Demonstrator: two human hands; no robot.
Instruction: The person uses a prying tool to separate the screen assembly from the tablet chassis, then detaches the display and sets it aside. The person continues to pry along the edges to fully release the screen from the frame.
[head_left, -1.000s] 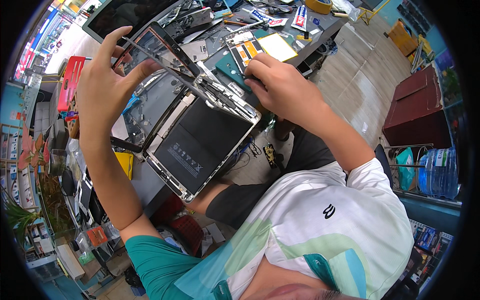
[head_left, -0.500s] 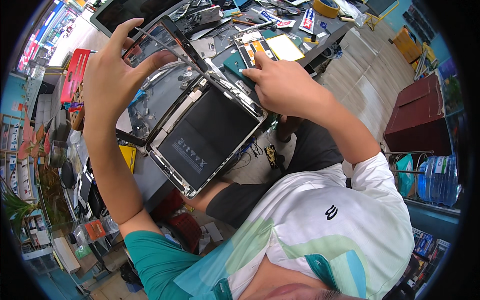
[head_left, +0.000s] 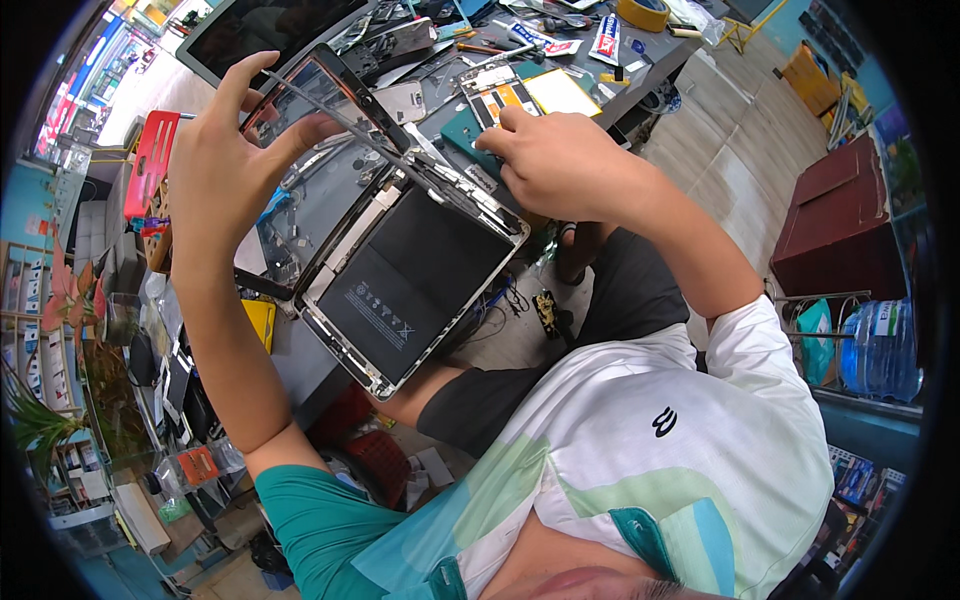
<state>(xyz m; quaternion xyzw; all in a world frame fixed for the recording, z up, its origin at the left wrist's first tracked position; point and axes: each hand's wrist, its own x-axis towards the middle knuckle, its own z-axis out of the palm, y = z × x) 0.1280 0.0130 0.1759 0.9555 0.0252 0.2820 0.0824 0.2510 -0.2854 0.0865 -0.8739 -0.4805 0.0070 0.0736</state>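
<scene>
An opened tablet (head_left: 415,270) slants over the table's front edge, its large black battery showing in the metal shell. My left hand (head_left: 225,165) grips the raised glass touch panel (head_left: 345,90) of the tablet, fingers on one side of its edge and thumb on the other. That clear, black-bordered panel stands tilted above the shell's far side. Just beyond the shell's far right corner is my right hand (head_left: 570,165), fingers curled. Its fingertips are partly hidden, so anything pinched in them cannot be made out. A disassembled phone (head_left: 497,92) lies close past those fingers on a green mat (head_left: 462,132).
Small parts and tools crowd the grey table, with glue tubes (head_left: 606,40) and a tape roll (head_left: 645,15) at the back. A dark screen (head_left: 265,40) stands far left. Near the table's left side is a red plastic holder (head_left: 152,160). A dark red box (head_left: 840,225) stands at right.
My right hand has drawn its outstretched index finger in and shifted slightly left. The left hand and the raised glass panel have moved slightly; the grip stays the same.
</scene>
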